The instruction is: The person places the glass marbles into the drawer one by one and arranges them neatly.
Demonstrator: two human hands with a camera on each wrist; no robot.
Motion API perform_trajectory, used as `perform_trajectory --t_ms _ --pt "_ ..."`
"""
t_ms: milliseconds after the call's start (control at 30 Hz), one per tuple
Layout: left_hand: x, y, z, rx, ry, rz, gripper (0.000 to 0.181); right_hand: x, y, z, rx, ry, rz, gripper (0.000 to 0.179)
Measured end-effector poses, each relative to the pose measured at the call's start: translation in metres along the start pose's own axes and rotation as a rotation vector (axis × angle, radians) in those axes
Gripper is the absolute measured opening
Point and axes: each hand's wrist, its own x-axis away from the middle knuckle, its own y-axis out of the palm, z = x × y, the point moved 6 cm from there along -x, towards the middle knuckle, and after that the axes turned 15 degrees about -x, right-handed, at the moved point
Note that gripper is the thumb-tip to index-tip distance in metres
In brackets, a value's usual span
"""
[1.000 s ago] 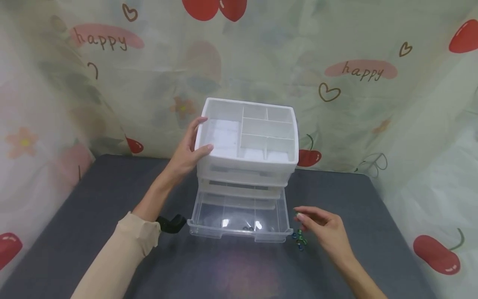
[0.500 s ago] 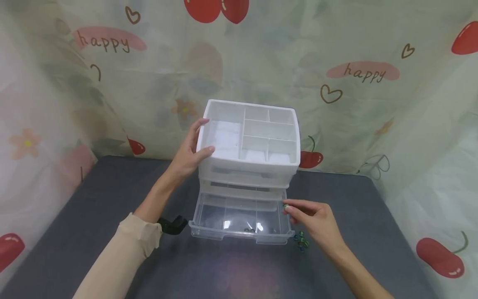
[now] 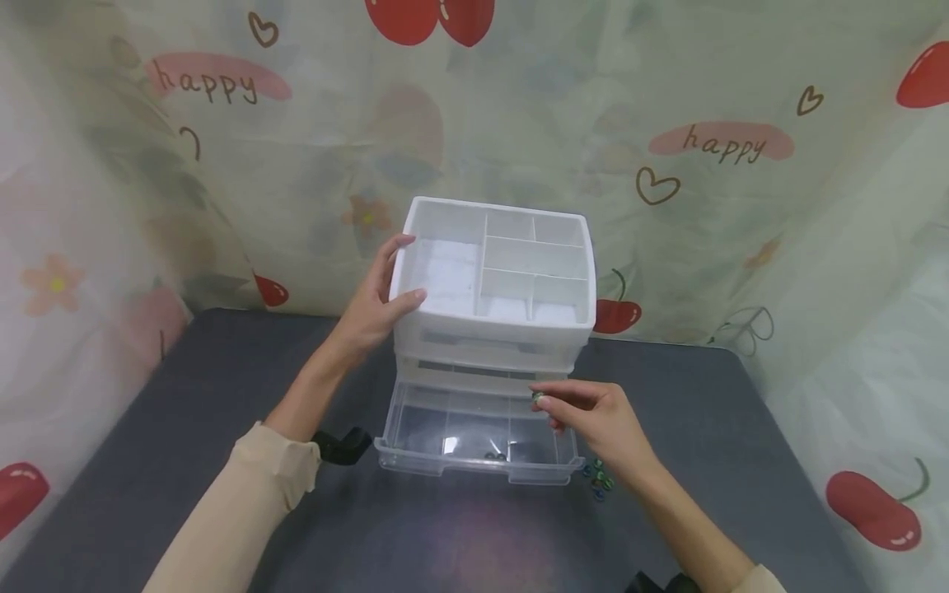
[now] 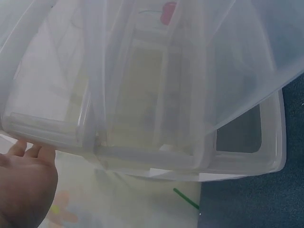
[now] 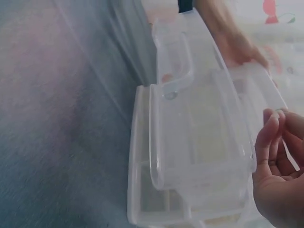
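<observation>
The right hand (image 3: 593, 414) pinches a small green glassy bead (image 3: 537, 397), now carried inward from the drawer's right edge: it hangs above the clear plastic drawer (image 3: 408, 463), unreleased. The left hand (image 3: 376, 295) still grips the white compartmented plastic organizer (image 3: 489, 331); green-and-blue glassy beads (image 3: 598, 479) remain beside the drawer.

Beige sleeves (image 3: 236, 504) sit beside black wrist gear (image 3: 344, 447).

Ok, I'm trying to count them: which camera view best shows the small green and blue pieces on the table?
The head view: it shows the green and blue pieces clustered beside the clear drawer, in plain sight but small. I can't make them out in either wrist view.
</observation>
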Motion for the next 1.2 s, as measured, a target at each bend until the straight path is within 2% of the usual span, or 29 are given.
perform_trajectory --t_ms 300,533,867,1033,1200 --pt "0.000 0.000 0.001 -0.019 0.000 -0.001 0.068 -0.015 0.013 0.003 -0.043 0.090 -0.002 0.028" --pt "0.000 0.000 0.001 0.012 0.010 0.018 0.068 -0.028 0.025 0.000 -0.034 0.103 -0.031 0.027" --pt "0.001 -0.001 0.000 0.007 0.002 0.015 0.067 -0.040 0.037 0.009 -0.048 0.137 -0.070 0.029" --pt "0.000 -0.001 0.000 0.003 0.013 0.009 0.067 -0.045 0.046 0.011 -0.055 0.139 -0.119 0.029" --pt "0.000 -0.001 0.000 -0.005 0.018 0.011 0.068 -0.050 0.053 0.018 -0.017 0.168 -0.158 0.027"
